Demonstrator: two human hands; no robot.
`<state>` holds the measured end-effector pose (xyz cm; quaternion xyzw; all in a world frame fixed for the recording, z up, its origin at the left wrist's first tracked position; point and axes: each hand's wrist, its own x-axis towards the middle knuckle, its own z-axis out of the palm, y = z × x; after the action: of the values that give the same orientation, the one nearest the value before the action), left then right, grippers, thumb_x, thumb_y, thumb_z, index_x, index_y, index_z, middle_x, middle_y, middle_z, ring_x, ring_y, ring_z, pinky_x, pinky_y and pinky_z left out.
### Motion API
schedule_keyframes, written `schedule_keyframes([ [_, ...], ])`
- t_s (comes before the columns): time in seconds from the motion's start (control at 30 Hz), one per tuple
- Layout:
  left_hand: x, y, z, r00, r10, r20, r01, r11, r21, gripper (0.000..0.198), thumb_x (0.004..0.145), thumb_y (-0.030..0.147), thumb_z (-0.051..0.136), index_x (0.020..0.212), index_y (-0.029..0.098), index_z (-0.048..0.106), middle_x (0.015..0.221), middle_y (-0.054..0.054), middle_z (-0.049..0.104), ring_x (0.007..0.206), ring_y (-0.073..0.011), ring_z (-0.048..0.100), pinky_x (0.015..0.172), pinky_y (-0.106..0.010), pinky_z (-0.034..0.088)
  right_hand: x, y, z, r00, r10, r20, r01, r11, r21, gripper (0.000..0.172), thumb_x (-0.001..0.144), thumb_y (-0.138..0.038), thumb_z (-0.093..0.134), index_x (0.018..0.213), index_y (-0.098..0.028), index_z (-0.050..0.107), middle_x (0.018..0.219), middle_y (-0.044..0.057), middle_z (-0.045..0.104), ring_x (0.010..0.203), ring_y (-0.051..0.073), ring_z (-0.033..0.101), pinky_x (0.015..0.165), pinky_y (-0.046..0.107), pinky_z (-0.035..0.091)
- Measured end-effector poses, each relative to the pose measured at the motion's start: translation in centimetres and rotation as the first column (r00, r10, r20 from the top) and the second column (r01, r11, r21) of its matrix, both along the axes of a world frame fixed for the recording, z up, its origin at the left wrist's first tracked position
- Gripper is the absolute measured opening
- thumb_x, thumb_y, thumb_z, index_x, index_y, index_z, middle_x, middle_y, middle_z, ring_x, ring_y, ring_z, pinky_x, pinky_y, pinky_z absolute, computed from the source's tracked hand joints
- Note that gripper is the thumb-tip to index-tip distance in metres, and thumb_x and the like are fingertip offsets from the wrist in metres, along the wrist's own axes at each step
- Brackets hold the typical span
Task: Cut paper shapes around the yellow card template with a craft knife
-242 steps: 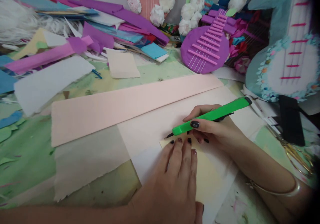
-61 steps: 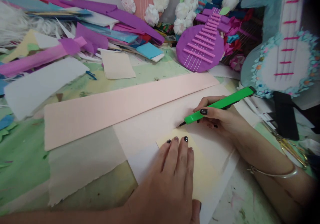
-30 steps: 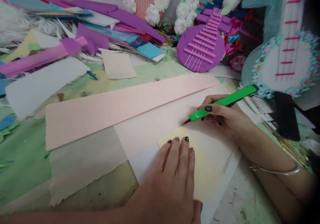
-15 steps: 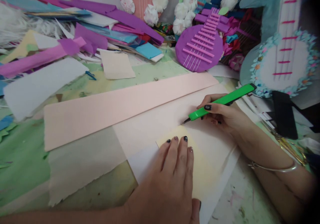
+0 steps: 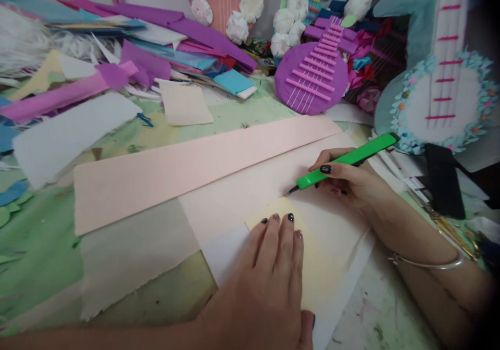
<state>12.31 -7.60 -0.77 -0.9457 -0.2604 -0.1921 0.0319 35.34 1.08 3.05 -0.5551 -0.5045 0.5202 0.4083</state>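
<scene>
My left hand [image 5: 269, 266] lies flat, fingers stretched out, on a pale yellow piece of paper [image 5: 320, 266]. Under that is a larger white sheet [image 5: 234, 204]. In my right hand [image 5: 347, 178] is a slim green craft knife [image 5: 344, 160], gripped like a pen. Its thin dark tip meets the sheet just beyond the yellow paper's far corner, ahead of my left fingertips. A long pale pink strip [image 5: 187, 167] with a tapering shape lies across the far edge of the white sheet. A greyish torn-edged sheet [image 5: 136, 256] sticks out below the strip.
At the back left lie heaped coloured papers [image 5: 175, 32] and white shreds [image 5: 23, 37]. A purple paper instrument [image 5: 308, 79] stands behind the strip, and a blue flower-trimmed one [image 5: 449, 95] at right. Gold-handled scissors [image 5: 457, 233] and a black flat piece [image 5: 445, 180] lie beside my right arm.
The view has shifted very slightly, so things on the left appear a little further right. Both hands and the craft knife keep practically the same position on the paper.
</scene>
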Motion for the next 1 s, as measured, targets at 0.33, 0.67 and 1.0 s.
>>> schedule_keyframes([
  [0.33,0.03,-0.04,-0.16,1.000,0.002,0.003,-0.002,1.000,0.014,0.068,0.085,0.048,0.050,0.129,-0.004,0.054,0.133,-0.027,0.055,0.122,-0.0419,0.052,0.102,-0.048,0.029,0.30,0.11,-0.28,1.000,-0.002,-0.022,0.002,1.000,0.015,0.020,0.066,-0.033,0.076,0.058,-0.020,0.063,0.050,0.003,0.062,0.034,0.009,0.041,0.029,0.021,0.020],
  [0.67,0.08,0.08,-0.10,1.000,-0.001,-0.001,0.001,0.999,0.032,0.067,0.085,0.047,0.049,0.129,-0.003,0.054,0.133,-0.026,0.055,0.122,-0.0415,0.052,0.103,-0.048,0.030,0.03,0.01,-0.12,1.000,-0.023,0.006,0.023,1.000,0.012,0.020,0.064,-0.032,0.077,0.057,-0.020,0.063,0.048,0.002,0.061,0.034,0.008,0.041,0.028,0.020,0.023],
  [1.0,0.09,0.19,-0.25,1.000,-0.002,0.001,0.002,0.999,0.046,0.066,0.086,0.049,0.049,0.127,-0.002,0.057,0.132,-0.025,0.057,0.119,-0.0405,0.055,0.100,-0.047,0.034,0.37,0.27,-0.39,0.987,-0.076,-0.145,0.075,0.997,-0.013,0.022,0.065,-0.031,0.074,0.058,-0.019,0.057,0.048,0.002,0.061,0.032,0.006,0.037,0.029,0.020,0.017],
])
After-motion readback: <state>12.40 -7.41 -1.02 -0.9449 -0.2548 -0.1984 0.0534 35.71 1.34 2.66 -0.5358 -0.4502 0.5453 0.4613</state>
